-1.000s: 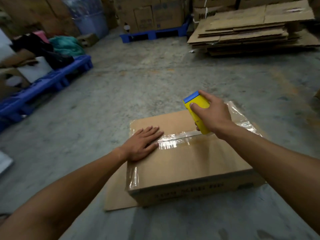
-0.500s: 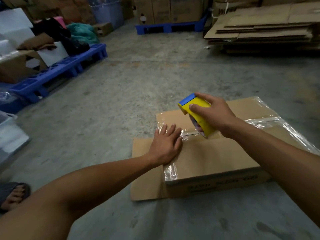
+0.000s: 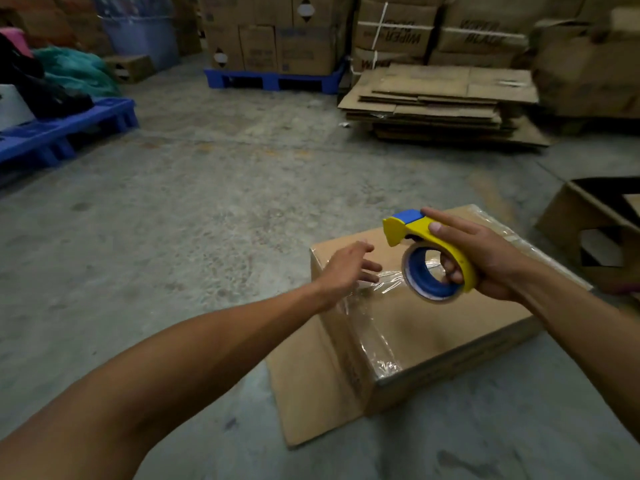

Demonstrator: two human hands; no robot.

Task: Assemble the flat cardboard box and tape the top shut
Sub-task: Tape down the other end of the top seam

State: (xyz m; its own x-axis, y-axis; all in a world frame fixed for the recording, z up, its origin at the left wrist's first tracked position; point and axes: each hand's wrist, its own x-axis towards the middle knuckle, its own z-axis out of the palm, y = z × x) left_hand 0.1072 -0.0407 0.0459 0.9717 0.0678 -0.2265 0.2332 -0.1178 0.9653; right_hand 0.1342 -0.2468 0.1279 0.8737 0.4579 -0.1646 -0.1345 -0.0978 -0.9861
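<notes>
A closed brown cardboard box [image 3: 436,327] sits on the concrete floor, on a flat cardboard sheet [image 3: 308,386]. Clear tape [image 3: 372,327] runs across its top and down its near-left end. My right hand [image 3: 485,261] grips a yellow and blue tape dispenser [image 3: 429,261] with its roll, lifted above the box top. A thin strand of tape stretches from the roll to the box. My left hand [image 3: 346,268] hovers over the box's left edge, fingers spread, holding nothing.
An open cardboard box [image 3: 595,230] stands at the right edge. A stack of flattened cartons [image 3: 440,98] lies behind. Blue pallets [image 3: 65,133] with bundles line the left side, and another pallet [image 3: 273,79] carries stacked cartons at the back.
My right hand lifted the dispenser off the box top and turned it, roll now facing me. My left hand rose from the taped seam. The view shifted left, so the box sits further right.
</notes>
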